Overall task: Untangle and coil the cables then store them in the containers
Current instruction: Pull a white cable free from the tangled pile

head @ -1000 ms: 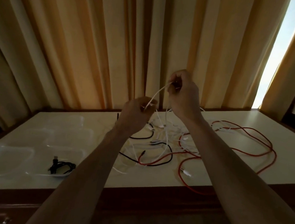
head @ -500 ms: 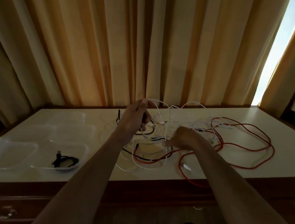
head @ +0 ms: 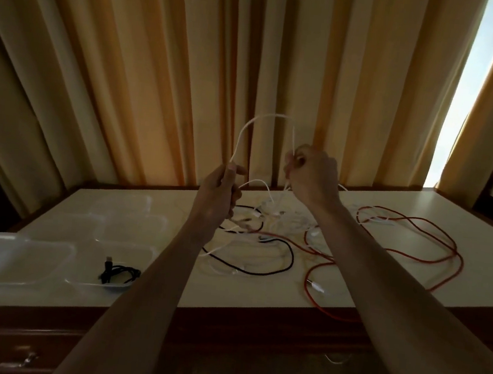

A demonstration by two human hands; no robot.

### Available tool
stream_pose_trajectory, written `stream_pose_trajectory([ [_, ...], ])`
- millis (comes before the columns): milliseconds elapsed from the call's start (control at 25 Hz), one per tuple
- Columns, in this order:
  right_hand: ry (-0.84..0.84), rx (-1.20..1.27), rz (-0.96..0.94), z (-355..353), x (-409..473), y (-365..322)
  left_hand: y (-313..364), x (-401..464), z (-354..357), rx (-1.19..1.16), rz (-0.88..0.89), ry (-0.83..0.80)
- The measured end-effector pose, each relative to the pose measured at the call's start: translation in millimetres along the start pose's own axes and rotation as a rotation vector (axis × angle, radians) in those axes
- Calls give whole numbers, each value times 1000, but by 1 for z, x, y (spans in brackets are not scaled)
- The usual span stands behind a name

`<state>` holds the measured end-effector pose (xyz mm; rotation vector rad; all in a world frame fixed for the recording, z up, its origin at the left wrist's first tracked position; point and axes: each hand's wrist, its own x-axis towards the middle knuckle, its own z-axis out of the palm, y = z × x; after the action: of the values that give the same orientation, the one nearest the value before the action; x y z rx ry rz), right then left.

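Note:
A white cable arches in the air between my two hands above the table. My left hand grips one side of the arch and a lower loop of the same cable. My right hand pinches the other side, higher up. Below them lies a tangle of white cables, a black cable and a long red cable. A coiled black cable lies in a clear plastic container at the front left.
Several more clear containers stand on the left of the cream table. The red cable hangs over the table's front edge. Yellow curtains hang behind. A drawer front with a handle is below.
My right hand has risen from the table to above the tangle, pulling the white cable up into a tall arch. My left hand has kept its grip and stayed near its place.

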<state>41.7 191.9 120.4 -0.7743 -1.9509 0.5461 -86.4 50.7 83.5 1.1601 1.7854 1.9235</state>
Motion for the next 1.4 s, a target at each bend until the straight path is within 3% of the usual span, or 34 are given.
stream_pose_trajectory([
  [80, 92, 82, -165, 0, 12, -15, 3, 2, 0, 69, 14, 24],
  [200, 11, 421, -258, -3, 25, -39, 14, 6, 3, 146, 83, -41],
  [320, -91, 319, -371, -3, 21, -53, 22, 15, 12, 254, 149, -130],
  [440, -163, 284, -338, -10, 7, -58, 29, 21, 21, 350, 135, -109],
  [560, -215, 324, -183, -11, -1, -37, 34, 28, 25, 117, -5, -24],
  [680, -442, 58, 39, 2, -12, -9, 48, 33, 24, -142, -31, -71],
  [800, -322, 136, 145, 13, -17, 13, 59, 34, 26, -377, -71, -108],
  [920, -243, 187, 230, 9, -9, 21, 44, 38, 22, -314, -100, 42],
  [1000, -153, 131, 143, 7, -1, 22, 32, 37, 19, -177, -117, 68],
  [1080, 50, 120, -18, 5, 7, 15, 23, 34, 20, 21, -121, -18],
  [1200, 299, 120, -348, -5, 21, -8, 17, 28, 29, 204, 21, -148],
  [1320, 233, 128, -572, -6, 28, -27, 22, 30, 36, 278, 131, -220],
  [1400, 116, 229, -540, 0, 25, -30, 28, 34, 39, 389, 147, -237],
])
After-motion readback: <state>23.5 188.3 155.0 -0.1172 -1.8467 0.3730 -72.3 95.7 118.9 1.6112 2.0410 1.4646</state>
